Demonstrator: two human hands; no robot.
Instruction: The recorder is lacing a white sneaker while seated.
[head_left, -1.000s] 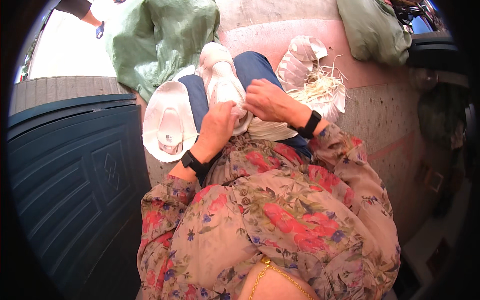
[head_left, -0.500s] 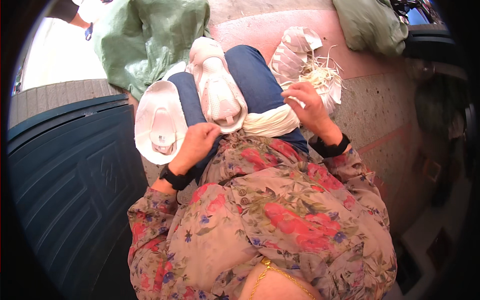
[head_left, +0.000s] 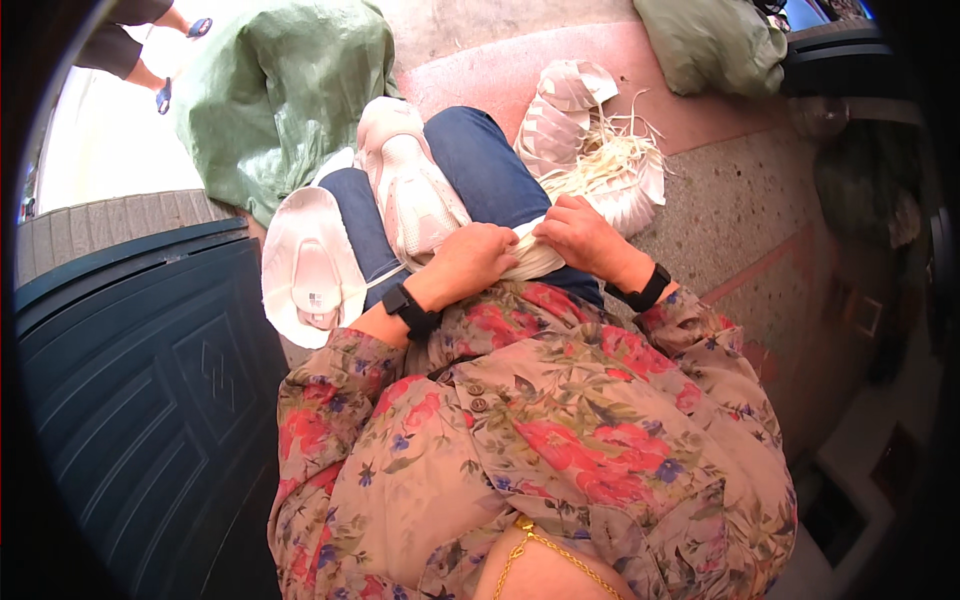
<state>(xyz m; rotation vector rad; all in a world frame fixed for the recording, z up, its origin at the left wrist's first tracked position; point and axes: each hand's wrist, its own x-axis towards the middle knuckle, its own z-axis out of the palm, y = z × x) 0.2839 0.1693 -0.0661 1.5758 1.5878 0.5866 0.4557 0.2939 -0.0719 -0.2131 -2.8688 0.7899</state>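
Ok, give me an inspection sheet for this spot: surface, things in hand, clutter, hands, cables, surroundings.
Surface: the person's lap in blue jeans serves as the work surface; speckled floor beside it.
Job's things: a white shoe lies on the lap; a white bundle sits between the hands.
Clutter: a second white shoe, sole up, left of the lap; a pile of white shoe parts and pale strips to the right.
Hands: left hand and right hand both have a grip on the bundle; a dark band on each wrist.
Cables: nothing seen.
Surroundings: dark panelled door, green sacks, another person's feet at top left.
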